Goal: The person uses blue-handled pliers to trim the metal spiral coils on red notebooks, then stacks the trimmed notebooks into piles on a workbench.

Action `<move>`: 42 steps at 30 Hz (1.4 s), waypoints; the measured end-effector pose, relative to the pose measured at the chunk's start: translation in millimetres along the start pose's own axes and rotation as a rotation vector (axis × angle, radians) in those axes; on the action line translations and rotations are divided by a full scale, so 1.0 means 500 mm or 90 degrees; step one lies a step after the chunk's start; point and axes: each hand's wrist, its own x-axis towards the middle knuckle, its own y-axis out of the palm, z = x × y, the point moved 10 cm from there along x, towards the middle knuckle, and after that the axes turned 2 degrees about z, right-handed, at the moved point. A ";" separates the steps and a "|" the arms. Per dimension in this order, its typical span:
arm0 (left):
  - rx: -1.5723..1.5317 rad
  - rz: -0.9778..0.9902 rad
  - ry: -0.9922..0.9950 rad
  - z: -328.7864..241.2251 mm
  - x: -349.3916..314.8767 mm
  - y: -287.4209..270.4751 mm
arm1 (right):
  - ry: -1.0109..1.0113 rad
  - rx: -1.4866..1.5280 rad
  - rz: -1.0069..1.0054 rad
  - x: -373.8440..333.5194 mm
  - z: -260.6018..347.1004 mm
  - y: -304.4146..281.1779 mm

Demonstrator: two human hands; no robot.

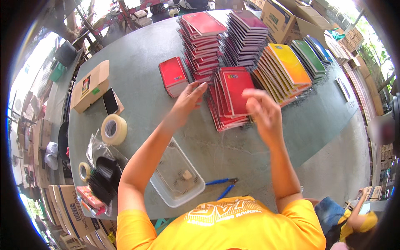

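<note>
Grey-green counter (135, 73) with curving edges fills the middle of the head view, brown cardboard boxes (277, 21) standing near its far right edge. Apart from each other, the left hand (189, 99) and right hand (265, 114) flank a near pile of red-covered paper notebooks (235, 91) around mid-counter. The left hand, loosely spread, is just beside that pile's left edge, with a short red block of notebooks (173, 75) just beyond. The right hand, blurred, fingers curled, overlaps the pile's right edge; whether it grips a cover I cannot tell. A tall red pile (203, 43) and a tall maroon pile (246, 43) crowd the far side, and a fanned yellow-orange pile (290, 66) narrows the room rightward. Toward the person, grey surface runs to a clear plastic rectangular tray (170, 179) and blue-handled metal pliers (217, 181); more stretches leftward to a wide pale roll of tape (122, 132).
</note>
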 end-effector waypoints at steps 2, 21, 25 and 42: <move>-0.049 -0.029 -0.023 0.012 0.008 0.047 | -0.058 -0.195 -0.107 0.037 -0.058 -0.052; -0.239 -0.031 0.037 0.005 0.010 0.112 | 0.428 0.494 0.129 0.051 -0.225 0.040; -0.288 -0.012 0.079 -0.008 -0.022 0.151 | 0.355 0.554 0.148 0.053 -0.248 0.044; -0.111 0.097 0.134 0.122 -0.238 0.402 | 0.330 0.827 -0.050 -0.438 -0.186 -0.051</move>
